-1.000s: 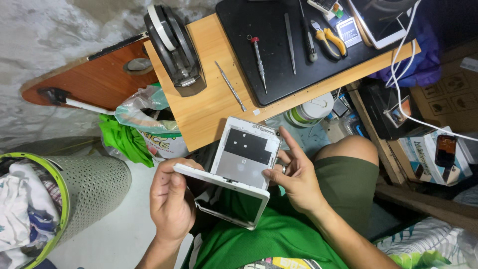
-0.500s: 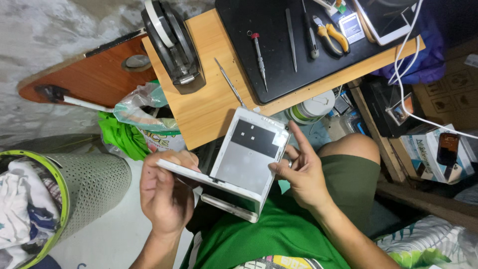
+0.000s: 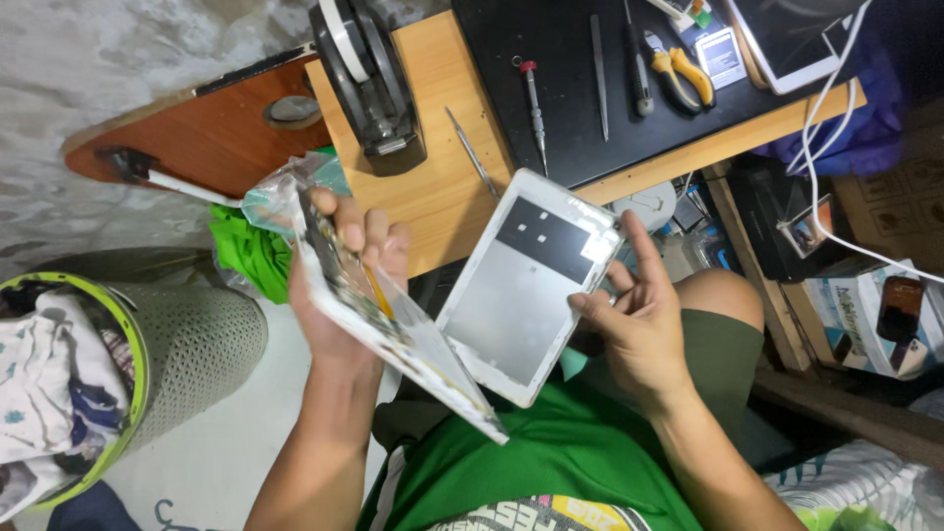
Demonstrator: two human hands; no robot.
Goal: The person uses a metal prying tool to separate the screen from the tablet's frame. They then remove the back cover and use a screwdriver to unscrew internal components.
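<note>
Swung open leftward since earlier, the screen panel (image 3: 393, 324) is clamped by the left hand (image 3: 344, 285); the back shell (image 3: 521, 285), long axis toward upper right, is gripped by the right hand (image 3: 629, 324).

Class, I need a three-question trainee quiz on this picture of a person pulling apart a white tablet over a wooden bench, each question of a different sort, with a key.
1. True or false: the left hand holds the tablet's white front panel edge-on to the camera.
2. Which hand supports the grey-and-white back shell? A left, B right.
3. Fill in: the red-capped screwdriver lies on the black ____.

Key: 1 true; 2 B; 3 mat.
</note>
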